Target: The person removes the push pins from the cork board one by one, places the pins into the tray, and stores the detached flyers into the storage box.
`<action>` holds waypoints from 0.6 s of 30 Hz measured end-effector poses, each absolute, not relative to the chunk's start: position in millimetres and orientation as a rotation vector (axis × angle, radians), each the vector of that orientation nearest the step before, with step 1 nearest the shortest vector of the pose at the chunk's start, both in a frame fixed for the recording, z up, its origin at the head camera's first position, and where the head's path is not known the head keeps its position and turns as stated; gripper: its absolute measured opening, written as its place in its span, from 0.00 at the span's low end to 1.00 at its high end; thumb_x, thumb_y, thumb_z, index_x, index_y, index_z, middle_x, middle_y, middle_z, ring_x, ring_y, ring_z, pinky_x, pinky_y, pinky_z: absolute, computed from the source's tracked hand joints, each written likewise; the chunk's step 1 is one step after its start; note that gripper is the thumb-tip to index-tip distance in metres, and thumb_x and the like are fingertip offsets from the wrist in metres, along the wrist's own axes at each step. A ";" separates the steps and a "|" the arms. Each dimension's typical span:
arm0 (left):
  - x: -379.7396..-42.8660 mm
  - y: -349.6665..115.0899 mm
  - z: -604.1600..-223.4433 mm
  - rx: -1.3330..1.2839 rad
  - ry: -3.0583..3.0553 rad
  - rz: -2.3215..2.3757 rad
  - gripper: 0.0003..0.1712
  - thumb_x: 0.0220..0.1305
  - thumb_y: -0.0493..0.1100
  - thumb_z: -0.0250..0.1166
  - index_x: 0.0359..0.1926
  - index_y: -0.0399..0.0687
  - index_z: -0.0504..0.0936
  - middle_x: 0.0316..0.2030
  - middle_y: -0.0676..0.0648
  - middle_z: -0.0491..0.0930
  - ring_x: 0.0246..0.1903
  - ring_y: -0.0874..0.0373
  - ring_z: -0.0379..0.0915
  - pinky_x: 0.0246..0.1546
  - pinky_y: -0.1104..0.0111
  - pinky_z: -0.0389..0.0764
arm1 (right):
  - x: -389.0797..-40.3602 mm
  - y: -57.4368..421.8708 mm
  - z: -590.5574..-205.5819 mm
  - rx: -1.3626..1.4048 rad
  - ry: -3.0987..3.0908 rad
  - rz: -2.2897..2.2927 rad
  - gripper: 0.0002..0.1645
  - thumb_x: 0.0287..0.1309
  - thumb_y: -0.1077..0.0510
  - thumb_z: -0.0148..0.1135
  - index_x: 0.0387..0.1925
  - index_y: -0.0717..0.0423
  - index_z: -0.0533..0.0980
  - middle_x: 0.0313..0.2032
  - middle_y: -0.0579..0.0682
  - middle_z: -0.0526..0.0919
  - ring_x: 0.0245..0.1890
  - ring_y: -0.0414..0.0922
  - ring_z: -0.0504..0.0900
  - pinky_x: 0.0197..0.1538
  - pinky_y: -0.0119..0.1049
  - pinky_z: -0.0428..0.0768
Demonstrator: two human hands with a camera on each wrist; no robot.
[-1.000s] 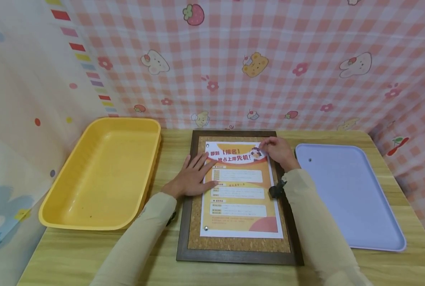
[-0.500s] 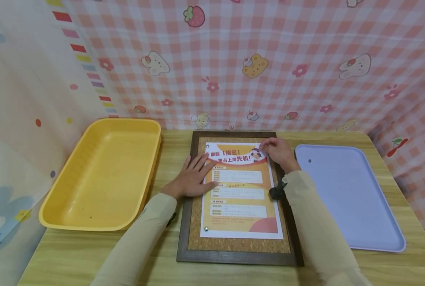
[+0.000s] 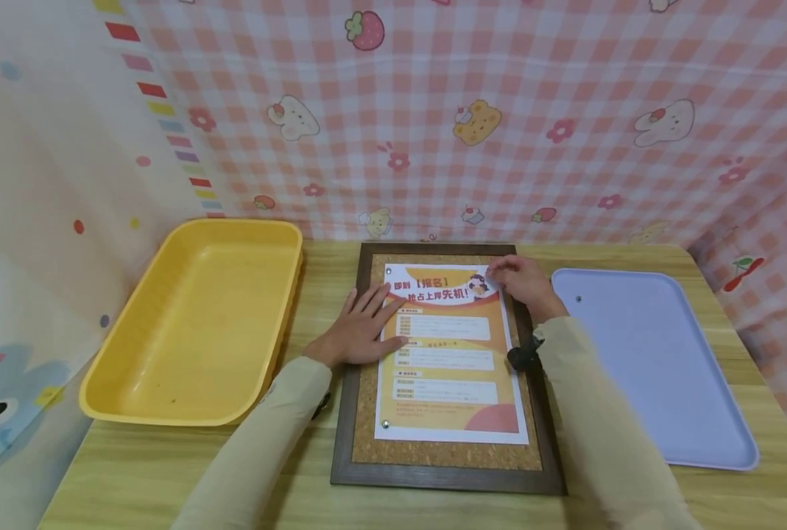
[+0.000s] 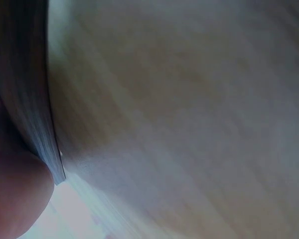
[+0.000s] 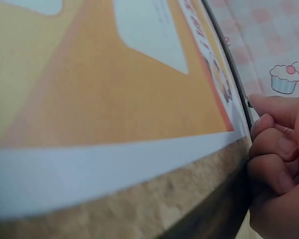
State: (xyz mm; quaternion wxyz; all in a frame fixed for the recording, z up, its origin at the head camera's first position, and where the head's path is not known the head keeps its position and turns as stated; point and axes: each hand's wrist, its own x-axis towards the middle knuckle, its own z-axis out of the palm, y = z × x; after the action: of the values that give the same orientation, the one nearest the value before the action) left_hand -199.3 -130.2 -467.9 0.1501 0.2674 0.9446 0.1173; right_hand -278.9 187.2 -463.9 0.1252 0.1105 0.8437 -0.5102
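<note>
A printed poster [image 3: 446, 353] lies on a dark-framed cork board [image 3: 459, 456], with silver thumbtacks in its top-left [image 3: 388, 271] and bottom-left corners [image 3: 385, 424]. My left hand [image 3: 356, 331] rests flat with spread fingers over the poster's left edge and the frame. At the top-right corner, my right hand [image 3: 522, 280] pinches a small metallic thumbtack [image 5: 248, 101], mostly covered by the fingertips. The right wrist view shows its other fingers curled beside the frame. In the left wrist view only part of the left hand [image 4: 20, 194] shows, against the dark frame edge.
A deep yellow tray [image 3: 270, 368] stands left of the board. To the right is a flat lavender tray [image 3: 658, 368] with one thumbtack [image 3: 579, 299] near its upper left. The wooden table [image 3: 135, 471] ends at a pink checked curtain [image 3: 420, 184] behind.
Both hands keep their places on the poster and at its top-right corner. The head view has shifted slightly, so everything sits a little further right.
</note>
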 end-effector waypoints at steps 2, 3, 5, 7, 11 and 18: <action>-198.9 -129.6 -466.9 0.760 2.708 0.331 0.43 0.72 0.69 0.44 0.80 0.60 0.45 0.79 0.44 0.32 0.78 0.47 0.24 0.73 0.45 0.27 | -276.4 190.7 -460.8 0.291 2.427 -1.503 0.11 0.71 0.54 0.55 0.49 0.54 0.78 0.49 0.52 0.76 0.43 0.48 0.71 0.41 0.36 0.71; -198.8 -129.5 -466.5 0.755 2.707 0.323 0.43 0.72 0.69 0.44 0.80 0.61 0.44 0.79 0.44 0.31 0.78 0.48 0.24 0.73 0.45 0.27 | -274.9 192.7 -459.3 0.271 2.432 -1.494 0.12 0.71 0.53 0.56 0.49 0.54 0.78 0.48 0.51 0.76 0.42 0.47 0.71 0.40 0.35 0.71; -198.8 -129.1 -465.9 0.754 2.708 0.321 0.43 0.72 0.69 0.44 0.80 0.61 0.45 0.79 0.44 0.31 0.78 0.47 0.24 0.73 0.45 0.27 | -271.1 197.6 -455.0 0.222 2.452 -1.478 0.13 0.71 0.52 0.57 0.49 0.54 0.77 0.45 0.50 0.76 0.40 0.46 0.71 0.38 0.34 0.71; -199.0 -129.0 -465.9 0.751 2.708 0.311 0.43 0.72 0.69 0.43 0.80 0.61 0.44 0.79 0.44 0.31 0.78 0.48 0.23 0.73 0.45 0.27 | -267.4 203.0 -450.9 0.170 2.475 -1.472 0.14 0.71 0.51 0.57 0.50 0.56 0.77 0.44 0.51 0.76 0.38 0.46 0.72 0.38 0.33 0.72; -199.0 -129.3 -467.2 0.760 2.713 0.321 0.43 0.72 0.69 0.43 0.80 0.60 0.44 0.79 0.43 0.31 0.78 0.47 0.24 0.73 0.45 0.27 | -259.7 212.4 -442.2 0.109 2.510 -1.477 0.17 0.71 0.52 0.57 0.52 0.60 0.77 0.41 0.50 0.76 0.37 0.44 0.71 0.37 0.33 0.72; -198.7 -128.3 -467.6 0.753 2.714 0.324 0.43 0.72 0.69 0.44 0.80 0.60 0.45 0.79 0.44 0.32 0.78 0.47 0.24 0.73 0.45 0.27 | -249.2 226.6 -431.0 0.059 2.521 -1.515 0.18 0.70 0.52 0.58 0.50 0.62 0.77 0.35 0.42 0.76 0.34 0.38 0.70 0.38 0.32 0.71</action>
State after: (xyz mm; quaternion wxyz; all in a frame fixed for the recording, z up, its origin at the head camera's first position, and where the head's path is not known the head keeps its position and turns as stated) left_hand -198.7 -128.3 -467.6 0.1527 0.2624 0.9461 0.1130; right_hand -249.2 226.6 -431.0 0.0996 0.0200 0.8527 -0.5125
